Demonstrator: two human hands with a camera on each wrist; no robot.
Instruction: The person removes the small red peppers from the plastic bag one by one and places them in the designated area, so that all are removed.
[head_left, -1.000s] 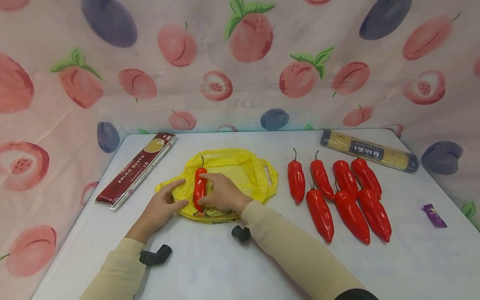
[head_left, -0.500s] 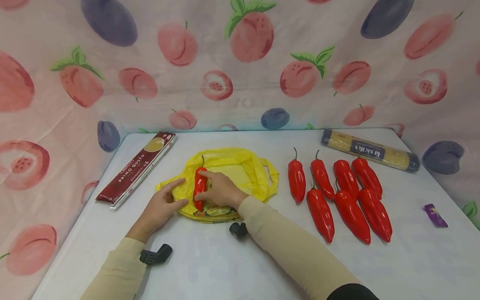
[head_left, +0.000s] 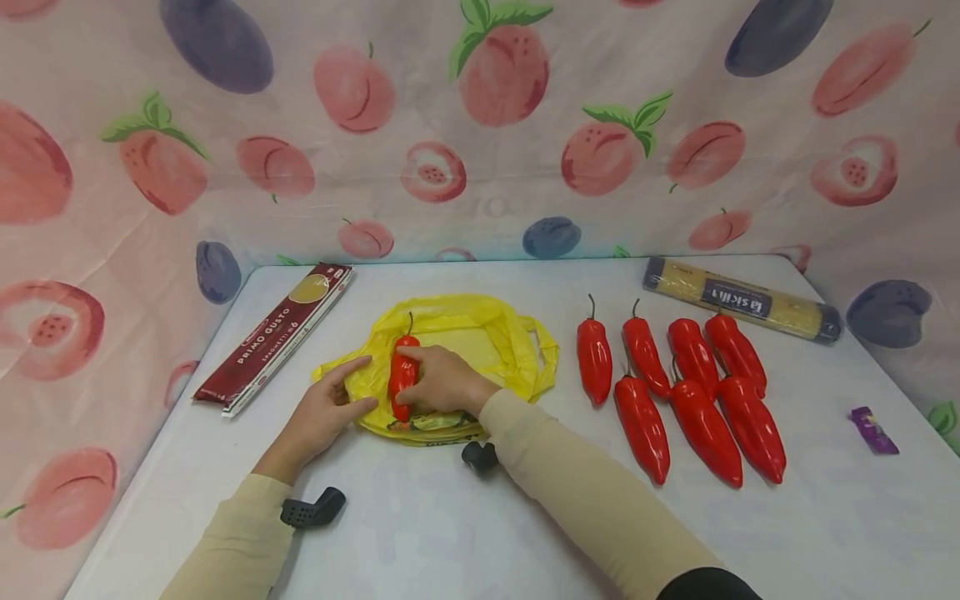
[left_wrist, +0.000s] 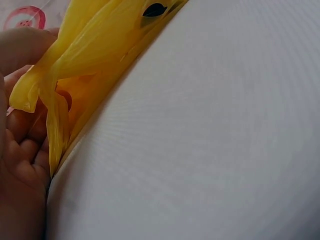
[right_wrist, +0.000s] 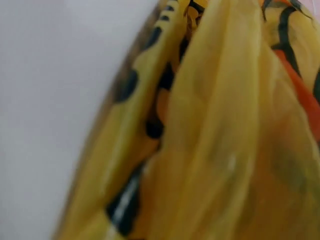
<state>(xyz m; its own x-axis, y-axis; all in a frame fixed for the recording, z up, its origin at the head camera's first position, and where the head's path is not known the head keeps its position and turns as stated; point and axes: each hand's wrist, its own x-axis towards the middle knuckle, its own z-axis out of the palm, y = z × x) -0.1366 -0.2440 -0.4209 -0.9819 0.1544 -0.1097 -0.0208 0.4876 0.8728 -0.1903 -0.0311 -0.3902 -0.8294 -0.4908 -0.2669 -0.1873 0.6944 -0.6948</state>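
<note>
A red chili pepper [head_left: 402,379] with a thin stem lies lengthwise on a crumpled yellow plastic bag [head_left: 480,354]. My right hand [head_left: 448,383] reaches over the bag from the right and holds the pepper, index finger near its top and thumb lower down. At the bag's left edge is my left hand [head_left: 318,417], thumb and fingers spread apart, just left of the pepper. The left wrist view shows a fold of the yellow bag [left_wrist: 85,55] beside the fingers of this hand. The right wrist view is filled by the printed bag [right_wrist: 215,140], and the right hand is out of sight there.
Several red peppers [head_left: 641,429] lie in two rows on the white table [head_left: 420,533] to the right. A dark red spaghetti pack [head_left: 277,337] is at left. A long pasta pack [head_left: 742,300] lies at back right, and a small purple wrapper [head_left: 873,431] near the right edge.
The pepper on the bag has shifted slightly to the right and tilted a little, with the right hand at it. My left hand has stayed in place.
</note>
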